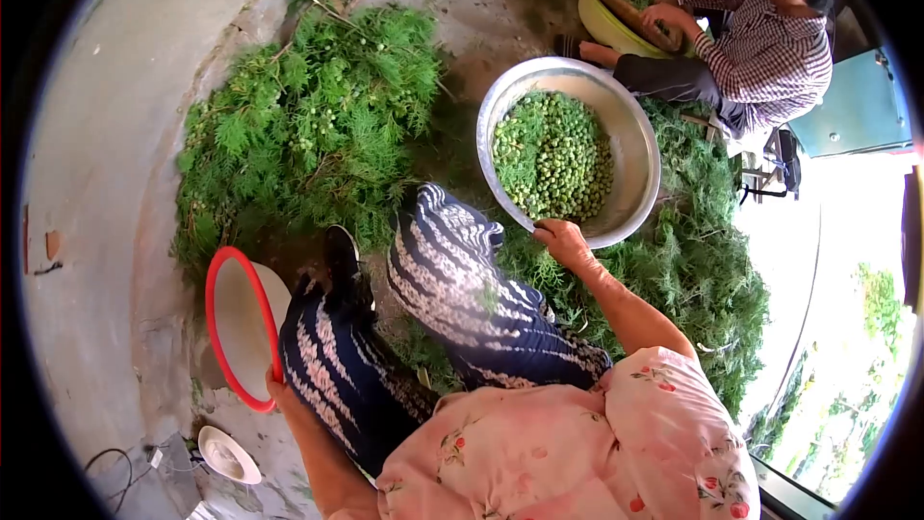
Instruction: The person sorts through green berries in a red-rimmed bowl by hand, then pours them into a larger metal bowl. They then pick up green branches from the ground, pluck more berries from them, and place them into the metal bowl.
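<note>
My right hand (568, 243) grips the near rim of a wide metal basin (630, 169), its fingers closed over the edge. Inside the basin lies a heap of small round green cones (568, 159) with feathery green sprigs at the left. On the other side, my left hand (277, 391) holds the rim of a pale bucket (271, 291) with a red edge. The bucket is tilted on its side beside my leg, and its rim partly hides those fingers. A large pile of leafy conifer branches (308, 125) lies beyond my knees.
More cut branches (703, 270) lie right of the metal basin. A co-worker (760, 58) sits at the upper right, hands over a yellow-green basin (602, 19). A white dish-shaped object (229, 455) and a cable are at the lower left, near the wall (115, 135).
</note>
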`<state>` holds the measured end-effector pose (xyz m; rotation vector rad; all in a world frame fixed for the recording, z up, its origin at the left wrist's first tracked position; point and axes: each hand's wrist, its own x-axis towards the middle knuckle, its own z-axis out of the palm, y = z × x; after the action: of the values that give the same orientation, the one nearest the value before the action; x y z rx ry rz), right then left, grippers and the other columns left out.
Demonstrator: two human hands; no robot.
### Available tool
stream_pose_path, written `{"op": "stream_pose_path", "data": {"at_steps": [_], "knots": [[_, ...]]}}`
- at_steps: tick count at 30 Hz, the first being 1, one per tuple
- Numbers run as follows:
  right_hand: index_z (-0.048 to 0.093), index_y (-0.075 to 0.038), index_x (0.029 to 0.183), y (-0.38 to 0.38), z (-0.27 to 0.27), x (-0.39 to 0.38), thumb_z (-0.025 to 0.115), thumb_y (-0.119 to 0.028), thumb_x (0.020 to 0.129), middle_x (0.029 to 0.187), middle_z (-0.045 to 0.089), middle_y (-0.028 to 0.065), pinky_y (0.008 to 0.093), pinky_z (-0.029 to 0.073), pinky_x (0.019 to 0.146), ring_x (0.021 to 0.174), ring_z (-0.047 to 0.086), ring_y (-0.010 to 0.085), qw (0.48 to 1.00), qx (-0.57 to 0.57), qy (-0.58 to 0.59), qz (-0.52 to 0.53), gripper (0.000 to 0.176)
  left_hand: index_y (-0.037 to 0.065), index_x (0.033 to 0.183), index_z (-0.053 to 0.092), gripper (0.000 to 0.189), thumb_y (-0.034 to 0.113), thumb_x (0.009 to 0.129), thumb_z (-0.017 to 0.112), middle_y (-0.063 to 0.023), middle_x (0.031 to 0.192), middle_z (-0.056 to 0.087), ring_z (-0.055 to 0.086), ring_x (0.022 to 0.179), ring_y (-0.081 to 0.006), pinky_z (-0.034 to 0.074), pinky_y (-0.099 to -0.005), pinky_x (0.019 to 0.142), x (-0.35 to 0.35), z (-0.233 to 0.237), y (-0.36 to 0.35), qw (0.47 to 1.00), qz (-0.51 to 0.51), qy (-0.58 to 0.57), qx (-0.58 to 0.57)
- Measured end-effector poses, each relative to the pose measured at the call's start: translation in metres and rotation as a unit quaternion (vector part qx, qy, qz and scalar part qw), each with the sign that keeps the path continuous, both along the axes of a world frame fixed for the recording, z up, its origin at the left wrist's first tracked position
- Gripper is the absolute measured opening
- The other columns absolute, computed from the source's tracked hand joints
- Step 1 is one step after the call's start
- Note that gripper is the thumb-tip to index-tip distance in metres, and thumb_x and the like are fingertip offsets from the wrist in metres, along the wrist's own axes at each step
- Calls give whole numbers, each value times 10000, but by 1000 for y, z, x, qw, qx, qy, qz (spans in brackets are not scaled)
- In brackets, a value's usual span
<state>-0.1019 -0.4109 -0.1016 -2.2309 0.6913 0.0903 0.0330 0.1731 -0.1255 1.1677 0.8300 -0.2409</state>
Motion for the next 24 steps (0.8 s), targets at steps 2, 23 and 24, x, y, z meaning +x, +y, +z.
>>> {"op": "stream_pose_path", "data": {"at_steps": [2,23,24], "knots": [[658,-47,1020,-5,-16,3,606,-283,857,899,648,207,424,486,759,864,623,367,999,35,5,-38,291,-55,1186,479,398,212,892,507,-251,1195,524,543,1054,-372,510,-461,883,7,0,-20,999,-19,28,-19],[516,5,1065,-41,-219,140,478,-172,893,948,547,251,471,439,762,886,539,428,989,7,-108,-98,250,25,1365,389,505,296,953,498,-182,1341,458,546,1063,-239,468,-395,902,119,187,-29,970,-153,-62,178],[513,0,1104,-45,-216,146,480,-150,873,1006,558,269,471,450,795,924,547,440,994,12,-40,-104,279,41,1394,391,483,231,965,505,-122,1290,539,509,1171,-258,398,-325,974,133,223,-114,961,-71,-53,264]]}}
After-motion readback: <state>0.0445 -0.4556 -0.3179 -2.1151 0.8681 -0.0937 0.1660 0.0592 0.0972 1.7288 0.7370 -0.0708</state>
